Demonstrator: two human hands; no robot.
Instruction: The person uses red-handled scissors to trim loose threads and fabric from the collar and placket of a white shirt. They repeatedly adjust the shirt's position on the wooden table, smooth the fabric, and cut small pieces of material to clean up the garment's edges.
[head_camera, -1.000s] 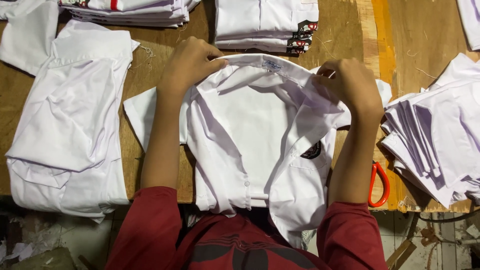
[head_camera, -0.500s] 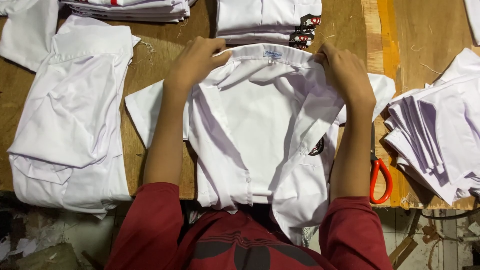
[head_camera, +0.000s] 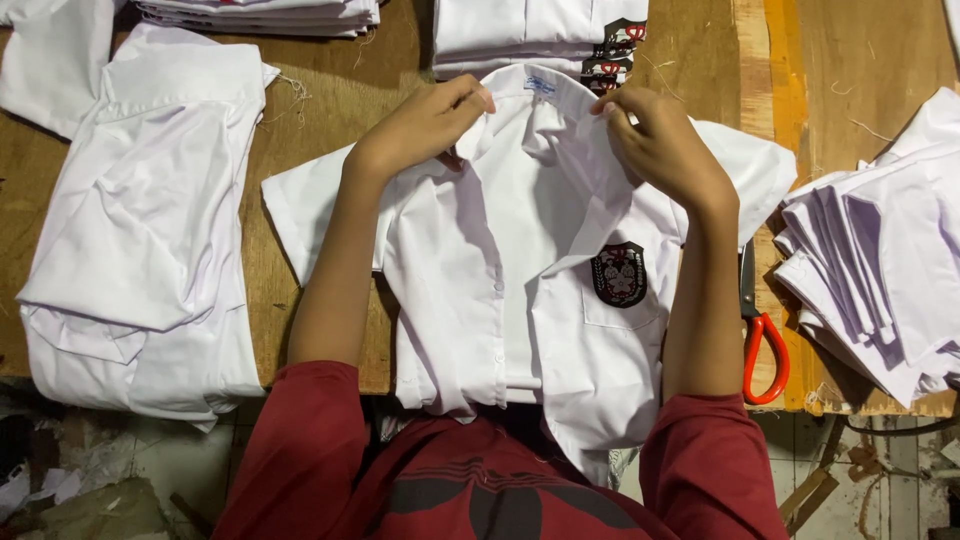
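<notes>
Bright, even overhead light; sharp focus, soft shadows.

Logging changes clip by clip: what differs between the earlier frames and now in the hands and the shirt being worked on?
Both hands moved inward along the collar: the left hand and right hand sat at its outer ends, now they pinch it nearer the middle. The white shirt lies flatter, its front closed over and the chest badge fully uncovered. The scissors, the folded stacks and the shirt at left stayed put.
</notes>
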